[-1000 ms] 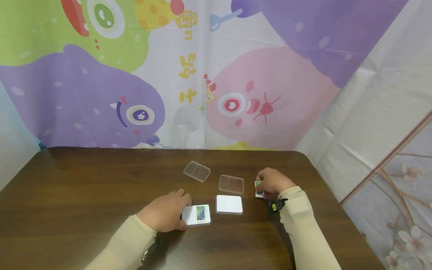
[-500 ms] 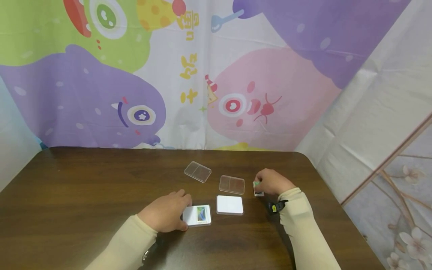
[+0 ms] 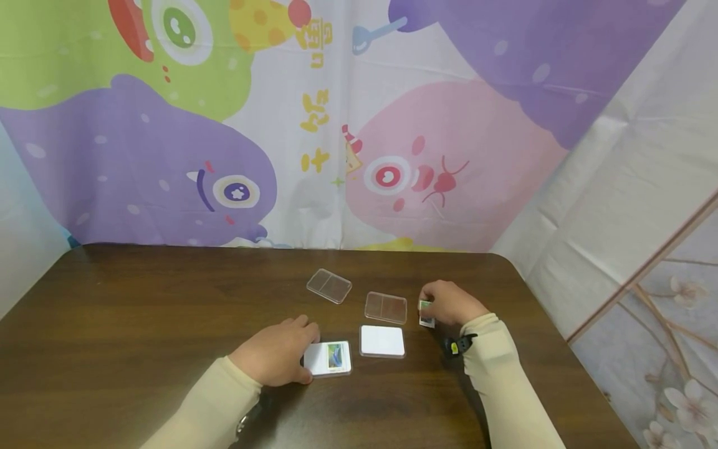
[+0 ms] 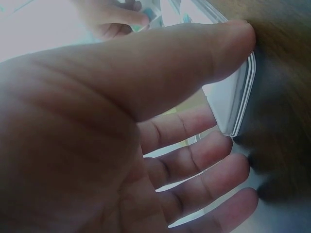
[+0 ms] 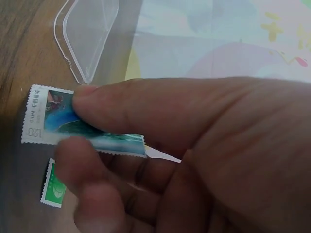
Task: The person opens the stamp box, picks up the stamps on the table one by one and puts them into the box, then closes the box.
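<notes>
My left hand point(image 3: 277, 353) holds a flat white-backed case point(image 3: 315, 360) by its left end, thumb on the near edge and fingers at the far edge. A colourful postage stamp point(image 3: 335, 355) lies on the right part of that case. Over the table's right side, my right hand point(image 3: 453, 302) pinches another postage stamp point(image 5: 63, 116) between thumb and fingers. Its edges are perforated, its picture is blue and green, and "CHINA" is printed at one end. Part of the picture is hidden by the thumb. Below the fingers, a green stamp point(image 5: 54, 187) shows on the table.
Between the hands lies a second white-backed case point(image 3: 382, 341). Behind it are two clear plastic lids, one near the right hand point(image 3: 386, 308) and a tilted lid point(image 3: 328, 286) further back. The brown wooden table point(image 3: 168, 299) meets a cartoon-printed cloth point(image 3: 308, 212) at its back edge.
My right hand has shifted slightly left with the stamp, which now sits at a different tilt. The left hand and its case stay in place.
</notes>
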{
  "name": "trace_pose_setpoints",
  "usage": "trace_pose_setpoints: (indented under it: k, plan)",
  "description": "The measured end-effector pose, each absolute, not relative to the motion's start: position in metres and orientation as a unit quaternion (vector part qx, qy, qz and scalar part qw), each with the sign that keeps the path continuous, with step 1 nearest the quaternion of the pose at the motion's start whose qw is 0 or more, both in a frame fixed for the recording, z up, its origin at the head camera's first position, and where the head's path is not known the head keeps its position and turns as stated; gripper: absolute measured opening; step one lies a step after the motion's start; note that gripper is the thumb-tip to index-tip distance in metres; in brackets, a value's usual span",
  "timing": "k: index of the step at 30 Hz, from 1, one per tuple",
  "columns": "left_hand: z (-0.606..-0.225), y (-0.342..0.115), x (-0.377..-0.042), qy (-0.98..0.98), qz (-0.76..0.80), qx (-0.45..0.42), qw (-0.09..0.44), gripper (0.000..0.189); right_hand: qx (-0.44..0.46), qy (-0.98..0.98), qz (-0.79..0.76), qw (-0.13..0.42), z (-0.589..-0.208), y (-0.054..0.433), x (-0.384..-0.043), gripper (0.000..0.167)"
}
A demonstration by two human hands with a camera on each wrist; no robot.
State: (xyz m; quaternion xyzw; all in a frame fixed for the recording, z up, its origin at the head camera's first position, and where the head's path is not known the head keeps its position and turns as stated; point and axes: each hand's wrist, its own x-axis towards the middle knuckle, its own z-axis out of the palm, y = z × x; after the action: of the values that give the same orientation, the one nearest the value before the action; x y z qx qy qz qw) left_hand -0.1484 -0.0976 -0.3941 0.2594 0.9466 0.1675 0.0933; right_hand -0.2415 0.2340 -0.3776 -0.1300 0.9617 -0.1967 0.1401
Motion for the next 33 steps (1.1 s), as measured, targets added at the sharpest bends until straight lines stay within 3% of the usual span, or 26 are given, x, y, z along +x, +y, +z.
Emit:
trace_pose_setpoints:
  k: [33]
  plan:
    - [-0.3922,-0.0977,-0.1474,0.947,0.167,0.260,0.088,0.049,-0.141,0.970,-0.169,0.103,-0.3818,0.2296,-0.2443,0.010]
